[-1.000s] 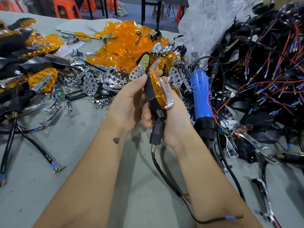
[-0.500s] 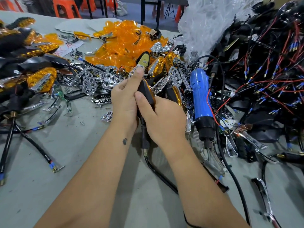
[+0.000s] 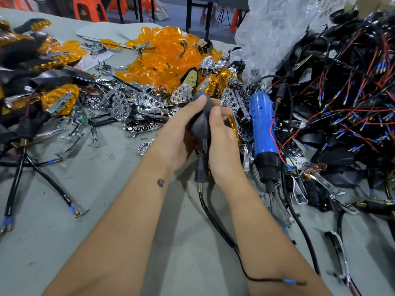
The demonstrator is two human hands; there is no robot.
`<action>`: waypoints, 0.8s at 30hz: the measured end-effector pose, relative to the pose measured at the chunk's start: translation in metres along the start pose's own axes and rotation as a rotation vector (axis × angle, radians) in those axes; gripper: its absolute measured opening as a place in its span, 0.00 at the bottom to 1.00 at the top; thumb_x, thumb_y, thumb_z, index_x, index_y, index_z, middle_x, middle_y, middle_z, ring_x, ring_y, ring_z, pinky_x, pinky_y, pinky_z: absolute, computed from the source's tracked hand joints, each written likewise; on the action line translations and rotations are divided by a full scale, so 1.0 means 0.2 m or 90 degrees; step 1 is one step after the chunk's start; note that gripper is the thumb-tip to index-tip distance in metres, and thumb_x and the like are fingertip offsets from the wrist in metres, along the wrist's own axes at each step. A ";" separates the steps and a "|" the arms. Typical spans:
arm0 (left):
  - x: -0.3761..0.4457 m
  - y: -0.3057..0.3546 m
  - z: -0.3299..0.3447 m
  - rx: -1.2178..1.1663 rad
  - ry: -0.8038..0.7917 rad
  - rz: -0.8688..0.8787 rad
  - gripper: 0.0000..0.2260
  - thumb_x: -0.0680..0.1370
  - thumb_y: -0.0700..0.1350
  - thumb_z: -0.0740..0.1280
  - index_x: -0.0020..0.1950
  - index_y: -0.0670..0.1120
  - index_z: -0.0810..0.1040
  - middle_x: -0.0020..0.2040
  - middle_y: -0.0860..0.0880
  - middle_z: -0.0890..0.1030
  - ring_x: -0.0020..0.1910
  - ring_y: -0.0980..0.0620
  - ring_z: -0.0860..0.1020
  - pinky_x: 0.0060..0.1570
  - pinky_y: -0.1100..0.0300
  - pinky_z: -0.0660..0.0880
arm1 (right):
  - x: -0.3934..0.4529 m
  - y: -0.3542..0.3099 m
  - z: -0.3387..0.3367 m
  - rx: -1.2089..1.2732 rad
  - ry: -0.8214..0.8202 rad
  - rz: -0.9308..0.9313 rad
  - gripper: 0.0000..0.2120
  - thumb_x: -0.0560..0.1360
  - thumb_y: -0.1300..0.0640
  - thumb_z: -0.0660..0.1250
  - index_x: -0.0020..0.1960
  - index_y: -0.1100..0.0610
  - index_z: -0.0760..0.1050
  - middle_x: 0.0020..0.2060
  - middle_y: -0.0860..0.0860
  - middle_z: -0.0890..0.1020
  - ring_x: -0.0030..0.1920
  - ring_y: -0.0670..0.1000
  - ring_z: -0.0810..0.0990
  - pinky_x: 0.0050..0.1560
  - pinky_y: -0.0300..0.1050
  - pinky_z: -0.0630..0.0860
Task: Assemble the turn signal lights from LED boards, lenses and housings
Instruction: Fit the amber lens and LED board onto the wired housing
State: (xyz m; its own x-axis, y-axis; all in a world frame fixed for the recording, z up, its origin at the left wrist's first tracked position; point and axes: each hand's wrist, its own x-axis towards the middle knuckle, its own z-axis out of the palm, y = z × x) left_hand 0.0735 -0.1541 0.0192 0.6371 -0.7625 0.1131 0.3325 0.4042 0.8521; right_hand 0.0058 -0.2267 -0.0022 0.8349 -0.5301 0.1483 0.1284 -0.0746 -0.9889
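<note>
We hold a black turn signal housing (image 3: 200, 122) between both hands above the near middle of the grey table (image 3: 64, 242). Our left hand (image 3: 177, 135) wraps it from the left with the thumb pressed on its upper back, and our right hand (image 3: 222, 142) curls round it from the right with the thumb laid over its top. A strip of amber lens (image 3: 233, 127) shows at the housing's right edge, past our right fingers. The housing's black stem (image 3: 201, 167) hangs down between our wrists, and its thin cable (image 3: 224, 236) trails toward us across the table, ending in a blue-sleeved terminal (image 3: 289, 281) by our right forearm. Just right of our right hand lies a blue electric screwdriver (image 3: 262, 127), tip pointing toward us. Just beyond our hands spreads a scatter of chrome reflector pieces (image 3: 119, 103), and farther back a heap of loose amber lenses (image 3: 162, 58). To the far right sits a tangle of black housings with red wires (image 3: 342, 99), with a crumpled clear plastic bag (image 3: 271, 28) behind it; what the bag contains we cannot tell. On the left lie assembled turn signals (image 3: 59, 99) with black stems.
</note>
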 end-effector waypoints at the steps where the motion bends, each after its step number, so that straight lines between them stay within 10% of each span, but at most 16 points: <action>1: 0.00 0.00 0.01 0.014 0.004 0.004 0.13 0.79 0.53 0.62 0.47 0.47 0.83 0.49 0.46 0.86 0.50 0.49 0.83 0.51 0.57 0.81 | 0.00 0.00 -0.01 -0.010 -0.003 0.008 0.22 0.78 0.35 0.54 0.46 0.42 0.84 0.47 0.43 0.87 0.52 0.41 0.84 0.52 0.37 0.78; 4: 0.01 0.04 -0.02 0.010 0.104 0.032 0.16 0.83 0.54 0.59 0.45 0.45 0.79 0.41 0.49 0.85 0.44 0.51 0.84 0.45 0.56 0.81 | 0.00 -0.01 -0.02 -0.135 0.045 -0.004 0.29 0.77 0.30 0.46 0.40 0.41 0.83 0.36 0.40 0.84 0.43 0.40 0.82 0.43 0.37 0.76; 9: -0.02 0.19 -0.22 -0.107 0.195 0.055 0.16 0.84 0.55 0.56 0.49 0.44 0.73 0.39 0.48 0.80 0.35 0.50 0.81 0.30 0.61 0.78 | 0.02 -0.04 -0.08 -0.239 0.133 -0.038 0.27 0.79 0.40 0.56 0.43 0.64 0.74 0.39 0.63 0.78 0.38 0.61 0.75 0.46 0.64 0.74; 16: -0.09 0.28 -0.37 0.025 0.234 -0.022 0.16 0.82 0.53 0.55 0.48 0.44 0.76 0.35 0.48 0.76 0.26 0.51 0.73 0.22 0.65 0.67 | 0.05 -0.02 -0.11 -0.480 0.006 -0.060 0.06 0.79 0.55 0.65 0.45 0.50 0.78 0.39 0.44 0.81 0.43 0.48 0.78 0.49 0.49 0.77; 24: -0.04 0.25 -0.35 -0.021 0.286 0.009 0.17 0.84 0.52 0.57 0.58 0.40 0.76 0.42 0.45 0.81 0.36 0.48 0.80 0.34 0.59 0.77 | 0.10 -0.01 0.02 -0.731 -0.106 -0.127 0.15 0.81 0.58 0.60 0.66 0.51 0.76 0.56 0.50 0.77 0.55 0.54 0.76 0.52 0.52 0.77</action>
State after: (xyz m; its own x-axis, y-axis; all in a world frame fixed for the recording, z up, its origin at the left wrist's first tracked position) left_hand 0.1345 -0.0930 0.0250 0.8779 -0.4648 -0.1149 0.3392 0.4345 0.8343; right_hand 0.0247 -0.2348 0.0029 0.9249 -0.3129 0.2161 -0.2220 -0.9057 -0.3611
